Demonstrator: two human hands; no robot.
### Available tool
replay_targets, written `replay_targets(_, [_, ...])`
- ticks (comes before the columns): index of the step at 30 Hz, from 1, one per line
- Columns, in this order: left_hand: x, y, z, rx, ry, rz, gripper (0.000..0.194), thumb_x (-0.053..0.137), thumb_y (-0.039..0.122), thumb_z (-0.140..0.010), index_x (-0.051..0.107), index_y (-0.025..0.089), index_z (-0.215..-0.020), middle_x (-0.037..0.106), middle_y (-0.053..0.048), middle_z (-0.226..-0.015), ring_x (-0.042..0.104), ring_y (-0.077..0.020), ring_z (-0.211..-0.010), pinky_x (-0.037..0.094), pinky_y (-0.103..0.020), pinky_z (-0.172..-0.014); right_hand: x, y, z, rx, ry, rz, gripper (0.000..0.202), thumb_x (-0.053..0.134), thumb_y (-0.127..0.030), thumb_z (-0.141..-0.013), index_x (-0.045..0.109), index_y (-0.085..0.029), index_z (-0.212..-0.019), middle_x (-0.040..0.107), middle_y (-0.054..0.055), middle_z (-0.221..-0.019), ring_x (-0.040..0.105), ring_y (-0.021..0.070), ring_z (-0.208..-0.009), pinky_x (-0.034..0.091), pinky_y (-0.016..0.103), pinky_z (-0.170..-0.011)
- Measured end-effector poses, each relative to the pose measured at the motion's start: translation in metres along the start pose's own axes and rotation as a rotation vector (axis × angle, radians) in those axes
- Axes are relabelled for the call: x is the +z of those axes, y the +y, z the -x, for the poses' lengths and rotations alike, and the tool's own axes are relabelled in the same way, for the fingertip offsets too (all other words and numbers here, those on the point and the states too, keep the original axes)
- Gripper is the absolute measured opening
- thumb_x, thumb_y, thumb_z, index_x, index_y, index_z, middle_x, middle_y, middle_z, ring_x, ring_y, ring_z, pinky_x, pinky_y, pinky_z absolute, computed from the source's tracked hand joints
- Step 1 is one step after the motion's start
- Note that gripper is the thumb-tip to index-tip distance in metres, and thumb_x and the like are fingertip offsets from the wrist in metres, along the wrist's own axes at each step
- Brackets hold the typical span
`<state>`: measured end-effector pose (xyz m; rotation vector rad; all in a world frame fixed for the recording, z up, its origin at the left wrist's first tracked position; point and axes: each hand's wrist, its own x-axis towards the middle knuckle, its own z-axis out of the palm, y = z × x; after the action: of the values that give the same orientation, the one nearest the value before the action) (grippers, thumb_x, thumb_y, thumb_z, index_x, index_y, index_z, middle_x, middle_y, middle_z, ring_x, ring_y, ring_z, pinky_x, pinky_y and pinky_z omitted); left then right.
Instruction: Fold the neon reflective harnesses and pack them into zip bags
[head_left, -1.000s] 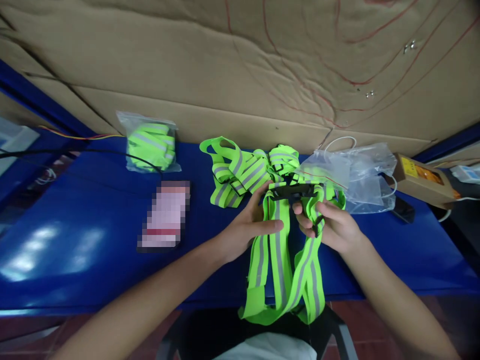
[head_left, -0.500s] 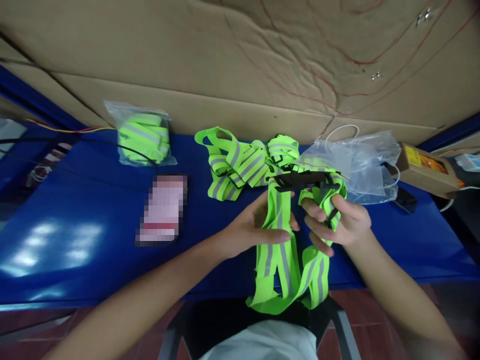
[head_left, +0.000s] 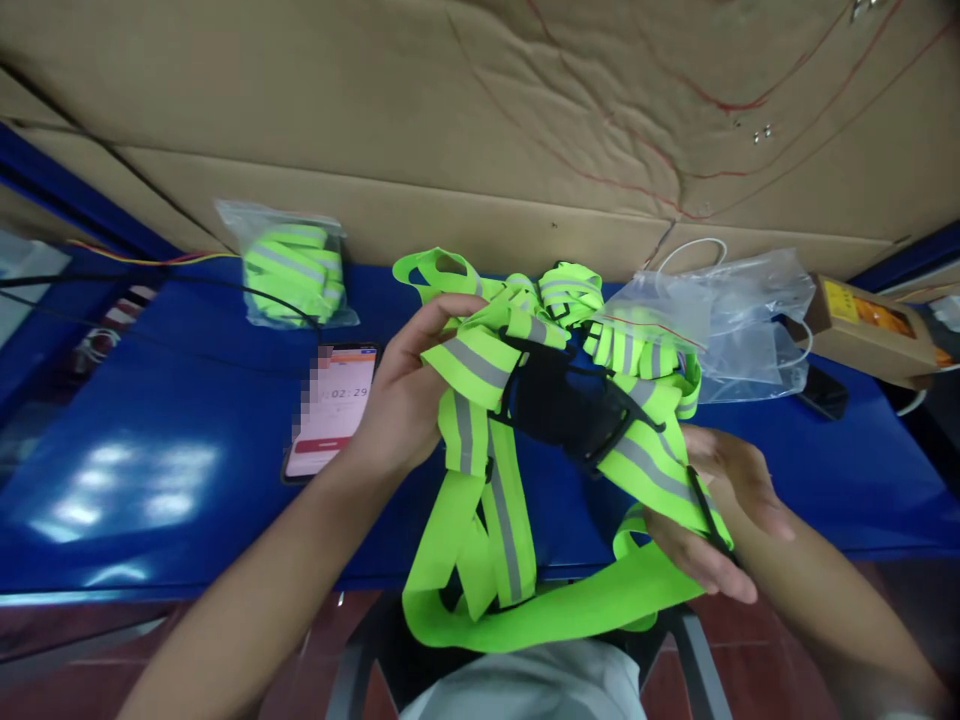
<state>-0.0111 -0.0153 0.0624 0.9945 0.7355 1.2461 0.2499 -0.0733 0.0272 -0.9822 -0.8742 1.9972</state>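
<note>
A neon-green reflective harness (head_left: 484, 370) with grey stripes is spread in front of me, with a wide black plastic buckle piece (head_left: 559, 400) at its middle. My left hand (head_left: 412, 385) is closed round the strap left of the buckle. On the right, my right hand (head_left: 724, 500) supports the other strap beside a black slider (head_left: 709, 510), its fingers fairly stretched and partly hidden by the webbing. A long green loop (head_left: 540, 610) hangs below, over my lap.
More bundled reflective straps (head_left: 570, 290) lie at the back. A bagged green set (head_left: 292, 275) stands at left, near a phone (head_left: 337, 410) showing a timer. Clear plastic bags (head_left: 750, 320), a dark device (head_left: 825, 390) and a cardboard box (head_left: 870, 330) sit at right against the cardboard wall (head_left: 375, 100).
My hands have moved apart, the left one up and leftward, the right one down and rightward. Between them the harness has spread, and the buckle piece now faces me broadside.
</note>
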Motion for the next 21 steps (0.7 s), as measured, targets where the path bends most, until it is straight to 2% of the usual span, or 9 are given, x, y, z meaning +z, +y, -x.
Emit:
replay_targets(2, [-0.003,-0.001,-0.002,-0.038,-0.044,0.024,0.028,0.084,0.025,-0.077,0.071,0.025,-0.102,0.074,0.001,-0.092,0.069,-0.0131,-0.065,0.051,-0.021,-0.055,0.002,0.003,0.007,0.0,0.025,0.04,0.047,0.061,-0.058,-0.092,0.069,-0.015,-0.109,0.076,0.007,-0.091,0.075,0.0177,-0.081,0.057,0.038,-0.083])
replay_targets(4, [-0.004,-0.001,-0.003,-0.155,-0.157,0.07,0.037,0.085,0.027,-0.076,0.068,0.027,-0.109,0.074,0.0,-0.091,0.073,-0.0168,-0.066,0.057,-0.028,-0.061,0.002,0.001,0.018,-0.008,0.013,0.078,0.048,0.062,-0.059,-0.09,0.07,-0.016,-0.11,0.075,0.005,-0.084,0.074,0.0164,-0.075,0.056,0.036,-0.081])
replay_targets(7, [-0.005,0.0,-0.002,-0.419,-0.412,0.183,0.062,0.089,0.032,-0.071,0.06,0.031,-0.125,0.076,-0.003,-0.094,0.078,-0.0282,-0.074,0.063,-0.045,-0.074,-0.002,-0.008,0.028,-0.06,-0.179,0.057,0.053,0.075,-0.056,-0.079,0.071,-0.019,-0.117,0.071,-0.001,-0.067,0.07,0.0154,-0.061,0.055,0.036,-0.076])
replay_targets(10, [-0.003,-0.006,0.0,-0.603,-0.573,0.309,0.074,0.091,0.039,-0.068,0.056,0.031,-0.133,0.077,-0.009,-0.104,0.079,-0.0332,-0.08,0.062,-0.048,-0.074,-0.003,-0.018,0.023,-0.108,-0.3,-0.026,0.047,0.082,-0.041,-0.077,0.073,-0.022,-0.119,0.074,0.0,-0.073,0.072,0.0174,-0.071,0.054,0.037,-0.08])
replay_targets(12, [-0.001,-0.014,0.001,-0.646,-0.603,0.345,0.071,0.091,0.039,-0.069,0.058,0.031,-0.131,0.078,-0.01,-0.104,0.079,-0.0322,-0.081,0.062,-0.046,-0.074,-0.001,-0.019,0.017,-0.098,-0.296,-0.066,0.042,0.083,-0.038,-0.077,0.075,-0.023,-0.115,0.075,0.001,-0.08,0.071,0.0171,-0.073,0.054,0.035,-0.078])
replay_targets(13, [-0.001,-0.019,0.002,-0.657,-0.613,0.347,0.067,0.091,0.038,-0.07,0.059,0.03,-0.128,0.078,-0.01,-0.102,0.079,-0.0313,-0.081,0.061,-0.044,-0.074,0.0,-0.018,0.014,-0.082,-0.303,-0.082,0.041,0.084,-0.039,-0.077,0.076,-0.023,-0.114,0.073,0.001,-0.079,0.068,0.0154,-0.067,0.054,0.033,-0.072])
replay_targets(16, [-0.001,-0.034,0.005,-0.653,-0.682,0.34,0.052,0.089,0.036,-0.072,0.066,0.025,-0.118,0.078,-0.008,-0.089,0.078,-0.0277,-0.078,0.06,-0.039,-0.073,0.005,-0.011,0.008,-0.049,-0.347,-0.12,0.036,0.08,-0.042,-0.082,0.074,-0.022,-0.111,0.06,-0.004,-0.065,0.049,0.0084,-0.047,0.046,0.026,-0.054])
replay_targets(18, [-0.003,-0.042,0.007,-0.639,-0.769,0.352,0.05,0.089,0.044,-0.073,0.069,0.022,-0.114,0.077,-0.008,-0.083,0.077,-0.0272,-0.077,0.06,-0.038,-0.074,0.007,-0.007,0.007,-0.056,-0.379,-0.137,0.033,0.076,-0.043,-0.087,0.074,-0.02,-0.11,0.055,-0.005,-0.063,0.046,0.0079,-0.047,0.046,0.025,-0.055])
replay_targets(21, [-0.004,-0.049,0.009,-0.657,-0.936,0.406,0.059,0.087,0.062,-0.067,0.074,0.019,-0.105,0.078,-0.01,-0.08,0.078,-0.0312,-0.081,0.059,-0.043,-0.08,0.005,-0.007,0.01,-0.098,-0.487,-0.063,0.038,0.07,-0.052,-0.09,0.076,-0.016,-0.101,0.057,-0.001,-0.061,0.055,0.0125,-0.055,0.051,0.03,-0.066])
